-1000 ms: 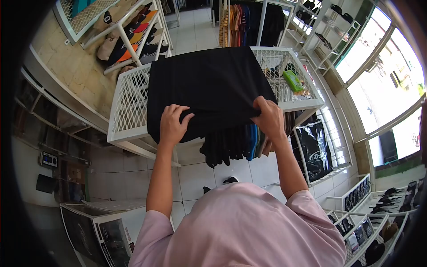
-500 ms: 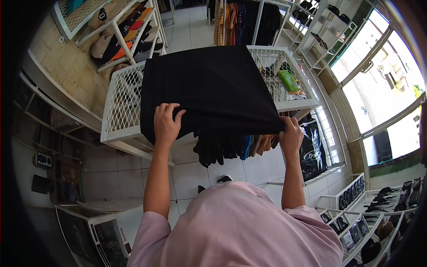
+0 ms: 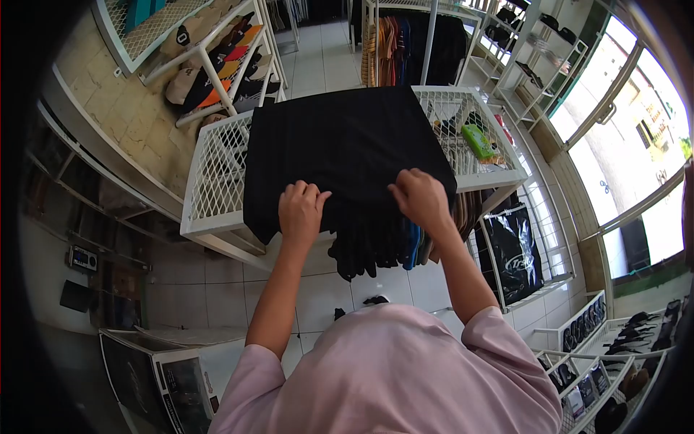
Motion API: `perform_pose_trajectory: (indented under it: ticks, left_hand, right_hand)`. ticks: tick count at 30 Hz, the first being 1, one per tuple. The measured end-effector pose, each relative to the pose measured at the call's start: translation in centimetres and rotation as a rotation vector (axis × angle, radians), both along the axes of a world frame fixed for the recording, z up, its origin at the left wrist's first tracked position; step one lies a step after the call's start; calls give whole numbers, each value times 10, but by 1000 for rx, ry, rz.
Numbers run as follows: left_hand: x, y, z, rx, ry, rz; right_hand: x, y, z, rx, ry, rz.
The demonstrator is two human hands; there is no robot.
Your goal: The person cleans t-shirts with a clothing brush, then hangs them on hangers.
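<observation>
A black cloth (image 3: 347, 137) lies spread over a white mesh-topped rack, its near side hanging over the front edge. My left hand (image 3: 300, 211) is at the cloth's near left part, fingers bent over the fabric and thumb toward the middle. To its right, my right hand (image 3: 423, 198) has its fingers curled in on the same near side. Both hands appear to grip the fabric, though the undersides of the fingers are hidden. Whether the cloth is a garment cannot be made out.
The white mesh rack (image 3: 210, 173) carries a green packet (image 3: 477, 141) at its right. Dark clothes (image 3: 369, 249) hang beneath it. Caps (image 3: 217, 90) fill a stand at back left. A black bag (image 3: 515, 253) stands at right, near glass doors (image 3: 622, 137).
My right hand has left the cloth's near right corner and moved inward and up to the middle. My left hand has shifted slightly right and down in view. The stretched corner has slackened.
</observation>
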State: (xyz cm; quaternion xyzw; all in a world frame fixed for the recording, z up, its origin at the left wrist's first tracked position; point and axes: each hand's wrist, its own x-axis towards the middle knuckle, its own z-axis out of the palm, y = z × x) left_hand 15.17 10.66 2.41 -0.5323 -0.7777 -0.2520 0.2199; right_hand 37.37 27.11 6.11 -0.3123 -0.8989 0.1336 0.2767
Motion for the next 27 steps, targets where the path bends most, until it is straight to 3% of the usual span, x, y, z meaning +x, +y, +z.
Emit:
perform_pose_trajectory:
  ticks: [2,5,19,25,27]
  left_hand:
    - [0,2,-1,2,-89,50]
    - [1,-5,-1,2,-138,86]
    - [-52,-5,-4,-181,-140,131]
    - [-52,-8,-12,-203,-147,150]
    - [-54,-29,-13,-122,-202,20]
  right_hand:
    - [-15,3,-8,-7,-151,-40]
    - [-17,5,-12,120,-57,-96]
    - [-13,46,-7,-41,-290,-181]
    - [-3,57,-30,-32,-167,-151]
    - [18,45,-26,-6,-140,-51]
